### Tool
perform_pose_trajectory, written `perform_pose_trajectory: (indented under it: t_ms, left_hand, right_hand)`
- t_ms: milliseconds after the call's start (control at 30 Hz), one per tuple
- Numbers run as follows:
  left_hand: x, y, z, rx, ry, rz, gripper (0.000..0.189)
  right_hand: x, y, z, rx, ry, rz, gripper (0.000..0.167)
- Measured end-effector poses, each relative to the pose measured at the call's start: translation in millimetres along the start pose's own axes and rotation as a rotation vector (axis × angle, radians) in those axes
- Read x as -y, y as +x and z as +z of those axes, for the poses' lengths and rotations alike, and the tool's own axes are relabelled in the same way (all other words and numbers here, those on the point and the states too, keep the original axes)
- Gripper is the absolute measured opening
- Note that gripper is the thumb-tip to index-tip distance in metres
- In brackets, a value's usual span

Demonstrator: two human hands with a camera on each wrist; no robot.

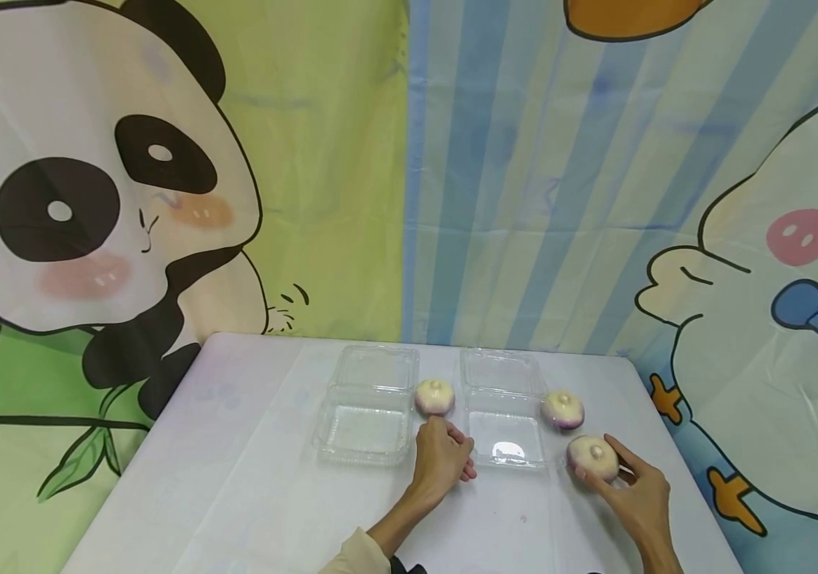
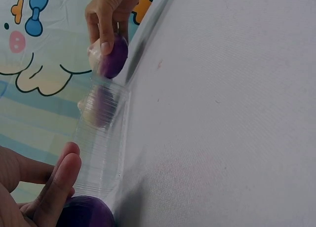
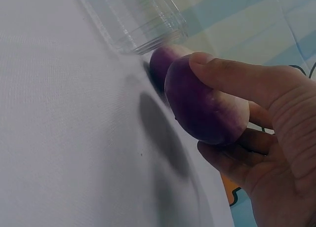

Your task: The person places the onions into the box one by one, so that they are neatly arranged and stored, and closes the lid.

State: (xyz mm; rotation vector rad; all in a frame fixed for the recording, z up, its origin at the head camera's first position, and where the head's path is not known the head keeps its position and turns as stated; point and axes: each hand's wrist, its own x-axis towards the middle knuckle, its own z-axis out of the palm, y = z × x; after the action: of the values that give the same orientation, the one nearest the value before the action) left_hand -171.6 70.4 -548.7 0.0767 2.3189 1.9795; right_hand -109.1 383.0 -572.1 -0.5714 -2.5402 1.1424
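My right hand (image 1: pixel 635 490) holds a purple-and-cream turnip (image 1: pixel 593 458) between thumb and fingers. In the right wrist view this turnip (image 3: pixel 205 101) hangs above the white table, its shadow below it. My left hand (image 1: pixel 441 454) is close to another turnip (image 1: pixel 434 396), between two clear plastic clamshell boxes. In the left wrist view, its fingers (image 2: pixel 64 175) extend just above that turnip (image 2: pixel 86 212), with nothing gripped. A third turnip (image 1: pixel 563 410) sits right of the right-hand box (image 1: pixel 505 434). Both boxes, including the left-hand box (image 1: pixel 366 430), lie with lids folded back.
The white table (image 1: pixel 251 494) ends at a cloth backdrop (image 1: pixel 337 199) printed with a panda and a chick. The table's right edge runs close by my right hand.
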Motion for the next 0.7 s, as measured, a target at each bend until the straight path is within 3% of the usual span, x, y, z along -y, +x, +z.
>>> perform_pose_trajectory:
  t_ms: [700]
  left_hand:
    - [-0.9, 0.2, 1.1, -0.008, 0.006, -0.003, 0.012]
  right_hand:
    - [-0.2, -2.0, 0.6, -0.059, 0.041, -0.02, 0.085]
